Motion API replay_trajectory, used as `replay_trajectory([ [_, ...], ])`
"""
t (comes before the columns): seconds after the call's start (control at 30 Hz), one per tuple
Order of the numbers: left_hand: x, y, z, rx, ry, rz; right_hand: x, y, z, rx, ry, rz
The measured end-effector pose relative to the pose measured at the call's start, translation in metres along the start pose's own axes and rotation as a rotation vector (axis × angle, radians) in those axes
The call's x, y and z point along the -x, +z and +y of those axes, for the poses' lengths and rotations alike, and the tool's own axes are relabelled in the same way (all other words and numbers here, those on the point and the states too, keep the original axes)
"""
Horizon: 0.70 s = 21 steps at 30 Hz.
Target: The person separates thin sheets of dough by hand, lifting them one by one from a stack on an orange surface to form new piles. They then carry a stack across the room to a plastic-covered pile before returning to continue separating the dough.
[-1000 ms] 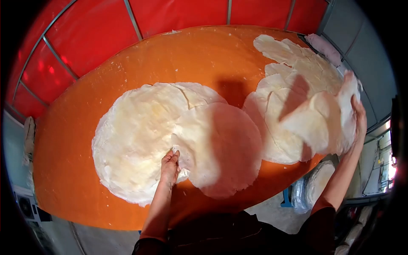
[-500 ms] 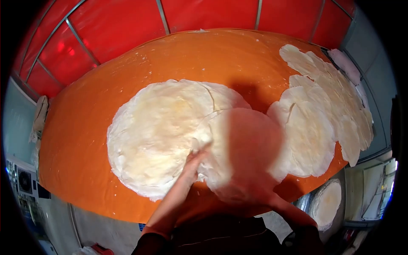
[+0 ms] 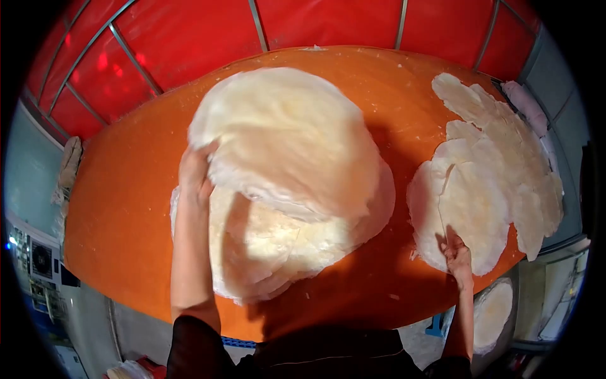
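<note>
My left hand (image 3: pixel 199 174) is closed on the left edge of a thin round flatbread sheet (image 3: pixel 284 132), which is raised, sagging and slightly blurred. Beneath it lies a pile of similar pale flatbreads (image 3: pixel 271 252), partly hidden and in shadow. Over to the right, my right hand (image 3: pixel 457 254) has its fingers curled together at the lower edge of another round flatbread (image 3: pixel 470 208). That flatbread lies flat on the orange table cover (image 3: pixel 126 208), with a crease or overlap line running through its upper left.
Overlapping flatbread pieces (image 3: pixel 505 151) spread along the table's right end. A pale round stack (image 3: pixel 493 316) stands low beyond the near right edge. Red panels with metal bars (image 3: pixel 328 25) line the far side. A pinkish bundle (image 3: pixel 525 108) rests at the far right corner.
My left hand has moved up and left, raising a flatbread over the pile. My right hand, blurred near the middle before, is now at the right-hand flatbread. The view has shifted slightly.
</note>
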<state>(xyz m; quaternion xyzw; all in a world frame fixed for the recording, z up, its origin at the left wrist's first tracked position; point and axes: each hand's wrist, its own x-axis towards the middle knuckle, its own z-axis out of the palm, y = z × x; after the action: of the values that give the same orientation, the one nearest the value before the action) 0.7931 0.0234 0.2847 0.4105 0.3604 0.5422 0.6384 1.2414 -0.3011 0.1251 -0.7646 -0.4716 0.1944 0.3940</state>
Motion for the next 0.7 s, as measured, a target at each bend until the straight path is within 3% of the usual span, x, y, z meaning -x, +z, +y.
replay_trajectory([
  [0.1,0.011,-0.111,-0.056,0.021,-0.039,0.358,0.006,0.023,0.018,0.689,-0.116,-0.045],
  [0.13,0.015,-0.174,-0.09,0.07,-0.101,0.384,0.006,0.036,0.009,0.801,0.09,-0.091],
  [0.23,0.059,-0.206,-0.136,0.172,-0.251,0.777,-0.001,0.041,-0.015,0.885,-0.016,-0.146],
  [0.3,0.082,-0.179,-0.117,0.191,-0.099,0.584,-0.002,0.045,0.0,0.85,-0.082,-0.159],
  [0.37,0.085,-0.214,-0.123,0.105,-0.05,0.541,0.002,0.045,0.023,0.861,-0.161,-0.13],
  [0.43,0.098,-0.24,-0.111,-0.215,-0.123,0.722,0.004,0.045,0.016,0.947,-0.168,-0.081],
  [0.5,0.107,-0.215,-0.095,-0.279,0.064,0.906,0.003,0.038,0.012,1.009,-0.236,0.027],
  [0.53,0.109,-0.226,-0.093,-0.279,0.08,0.82,0.001,0.036,0.028,1.028,-0.279,0.119],
  [0.63,0.116,-0.144,-0.08,-0.289,0.147,0.605,-0.012,0.018,0.047,0.989,-0.28,0.3],
  [0.7,0.118,-0.1,-0.091,-0.313,0.146,0.352,-0.021,0.001,0.045,0.969,-0.082,0.138],
])
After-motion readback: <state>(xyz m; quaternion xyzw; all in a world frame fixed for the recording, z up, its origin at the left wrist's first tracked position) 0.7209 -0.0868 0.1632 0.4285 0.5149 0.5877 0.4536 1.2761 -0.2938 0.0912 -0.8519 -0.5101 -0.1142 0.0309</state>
